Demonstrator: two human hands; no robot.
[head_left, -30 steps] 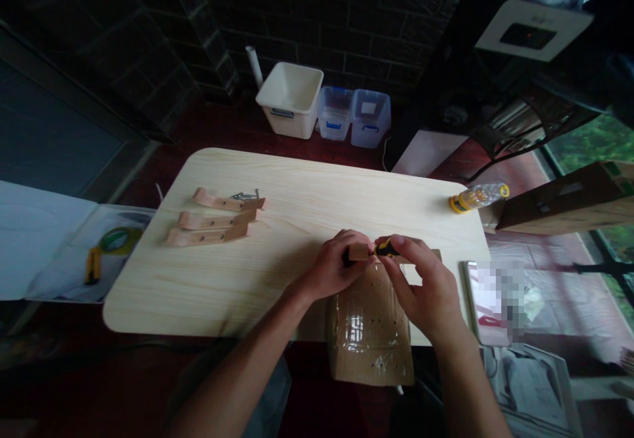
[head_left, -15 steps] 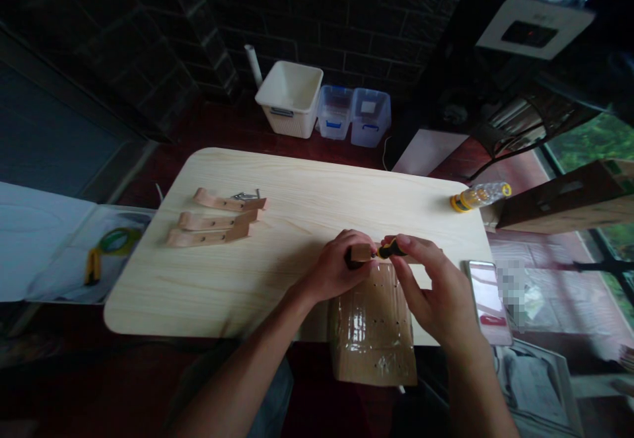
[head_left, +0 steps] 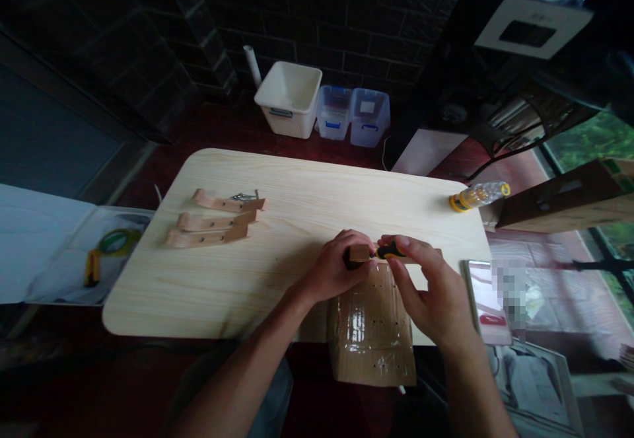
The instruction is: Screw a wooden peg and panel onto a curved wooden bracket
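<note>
My left hand [head_left: 337, 265] is closed around a small wooden block [head_left: 359, 253], whose far side is hidden by the fingers. In my right hand [head_left: 436, 292] a black and yellow screwdriver [head_left: 389, 250] is pinched, its tip pointing left at the wooden block. Below both hands, a taped piece of cardboard [head_left: 374, 326] with small holes overhangs the near table edge. Another strip of wood [head_left: 436, 252] shows partly behind my right fingers. At the table's left lie three curved wooden hooks [head_left: 211, 236] with drilled holes, and several screws [head_left: 242, 196] beside the farthest one.
The pale wooden table [head_left: 277, 187] carries a clear, yellow-capped bit holder [head_left: 478, 197] at its far right corner. A phone [head_left: 483, 299] rests at the right edge. Beyond the table stand a white bin [head_left: 292, 108] and two clear boxes [head_left: 369, 121]. A yellow cutter [head_left: 92, 266] lies at left.
My right hand and the screwdriver have shifted very slightly left. The wooden block and my left hand look almost unmoved.
</note>
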